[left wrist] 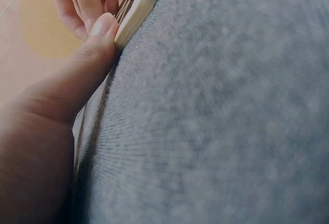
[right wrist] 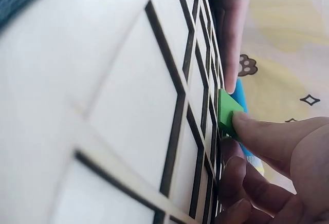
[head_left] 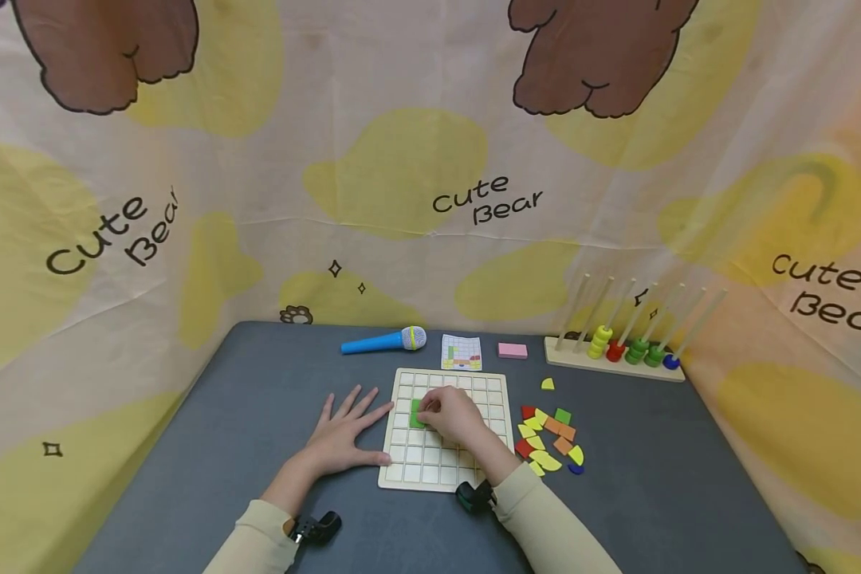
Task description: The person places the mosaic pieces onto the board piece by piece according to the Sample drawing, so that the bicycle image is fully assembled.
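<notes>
A square wooden grid board point(head_left: 422, 476) with white cells lies on the table. My right hand point(head_left: 455, 416) is over its upper left part. Between thumb and fingers it pinches a green block point(right wrist: 230, 112) at the grid surface; the fingers partly cover the block in the head view. My left hand point(head_left: 339, 442) lies on the table left of the board, fingers straight and spread. Its thumb point(left wrist: 100, 41) touches the board's edge in the left wrist view, and a fingertip also reaches that side.
Right of the board lie several coloured pieces, among them an orange piece point(head_left: 563, 446) and a yellow piece point(head_left: 548, 384). Behind it are a blue toy microphone point(head_left: 380, 343), a pattern card point(head_left: 461, 352) and a pink block point(head_left: 513, 351). A bead rack point(head_left: 617, 363) stands at the back right.
</notes>
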The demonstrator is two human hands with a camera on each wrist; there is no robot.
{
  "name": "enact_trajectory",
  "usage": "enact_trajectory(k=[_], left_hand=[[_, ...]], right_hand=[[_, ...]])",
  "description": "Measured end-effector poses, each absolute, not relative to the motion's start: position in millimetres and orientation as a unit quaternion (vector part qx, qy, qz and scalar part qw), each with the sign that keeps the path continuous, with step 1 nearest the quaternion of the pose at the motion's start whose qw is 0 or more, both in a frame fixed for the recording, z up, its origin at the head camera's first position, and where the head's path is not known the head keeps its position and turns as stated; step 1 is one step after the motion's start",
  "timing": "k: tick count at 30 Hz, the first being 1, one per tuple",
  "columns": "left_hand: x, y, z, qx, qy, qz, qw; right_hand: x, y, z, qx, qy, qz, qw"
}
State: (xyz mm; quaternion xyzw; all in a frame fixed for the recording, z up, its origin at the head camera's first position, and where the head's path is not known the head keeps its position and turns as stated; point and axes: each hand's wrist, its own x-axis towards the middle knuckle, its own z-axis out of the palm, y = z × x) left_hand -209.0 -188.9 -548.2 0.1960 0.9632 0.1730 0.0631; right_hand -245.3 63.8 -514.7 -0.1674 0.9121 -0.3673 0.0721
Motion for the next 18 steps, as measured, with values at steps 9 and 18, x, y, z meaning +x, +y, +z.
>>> enact_trajectory(k=[9,18], left_hand=[[-206.6,-188.7,-546.4,0.198,0.963,0.177,0.056],[-206.1,-189.2,-544.8,0.196,0.961,0.183,0.059]], right_hand=[[-243.7,60.7,-516.0,-0.172,0.922,-0.341,0.058],[-239.7,65.4,-505.0,-0.161,0.923,-0.344,0.065]])
